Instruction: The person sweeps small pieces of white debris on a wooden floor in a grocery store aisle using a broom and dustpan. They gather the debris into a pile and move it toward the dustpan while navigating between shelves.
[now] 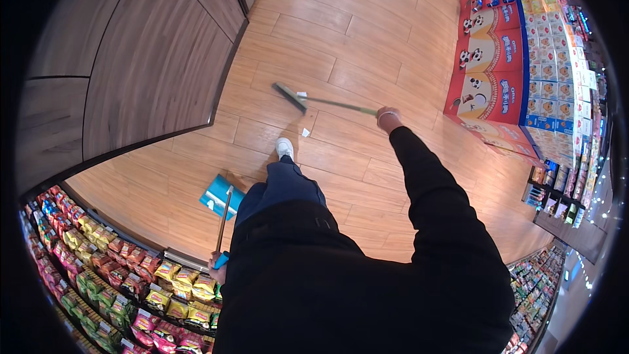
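Note:
My right hand (pixel 388 117), at the end of an outstretched arm, grips the pole of a broom (pixel 339 103). The broom's narrow dark head (pixel 290 98) is at the floor ahead of my white shoe (pixel 284 148). A scrap of white paper (pixel 301 94) shows beside the broom head, partly behind it. A second white scrap (pixel 306 132) lies nearer my shoe. Low on my left side, my left hand (pixel 217 269) is closed around the blue-ended handle of a long-handled dustpan. The blue dustpan (pixel 212 191) is by my left leg with some white litter in it.
Wood-look planks cover the floor (pixel 354 44). A wood-panelled unit (pixel 162 54) with a dark base edge stands at the left. Shelves of bagged snacks (pixel 123 255) curve along the lower left. A red Oreo display (pixel 491 69) with stacked boxes borders the right. More stocked shelves (pixel 535 280) are at lower right.

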A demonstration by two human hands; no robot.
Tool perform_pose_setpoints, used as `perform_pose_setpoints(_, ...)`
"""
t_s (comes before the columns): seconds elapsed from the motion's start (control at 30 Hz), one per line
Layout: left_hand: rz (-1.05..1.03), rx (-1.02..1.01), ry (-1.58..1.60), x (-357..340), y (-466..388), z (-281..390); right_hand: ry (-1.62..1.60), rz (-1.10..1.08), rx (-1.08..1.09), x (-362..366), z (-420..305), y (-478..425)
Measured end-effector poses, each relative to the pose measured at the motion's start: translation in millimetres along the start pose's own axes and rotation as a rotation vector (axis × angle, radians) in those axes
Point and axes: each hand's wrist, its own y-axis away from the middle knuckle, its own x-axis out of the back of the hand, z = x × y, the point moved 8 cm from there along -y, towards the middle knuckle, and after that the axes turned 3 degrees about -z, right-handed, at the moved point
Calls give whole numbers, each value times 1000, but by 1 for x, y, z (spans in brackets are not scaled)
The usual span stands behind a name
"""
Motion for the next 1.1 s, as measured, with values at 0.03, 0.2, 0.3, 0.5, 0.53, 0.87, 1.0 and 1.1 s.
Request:
perform_pose_setpoints(0.03,35,-19,15,-1,-1,3,-9,2,-17,6,8,-6)
perform_pose_setpoints(0.2,45,43,403,-47,3,-47,-6,83,-109,39,43,-24)
perform_pose_setpoints(0.3,15,11,366,-57,8,-47,-11,138,-64,62,28,-27)
perform_pose_setpoints(0.5,42,46,177,-69,-10,-53,-282,196,-128,86,-1,-16)
perform_pose_setpoints(0.53,35,40,141,-69,-10,-49,-284,192,-112,88,-10,-7)
perform_pose_setpoints(0.87,-109,-158,-809,-110,-4,-53,-455,77,49,41,-64,78)
perform_pose_setpoints(1.0,29,1,-226,-85,-15,-27,-401,15,237,43,-126,96)
perform_pose_setpoints(1.1,91,-6,-16,-65,-14,-5,-345,15,393,50,-185,86)
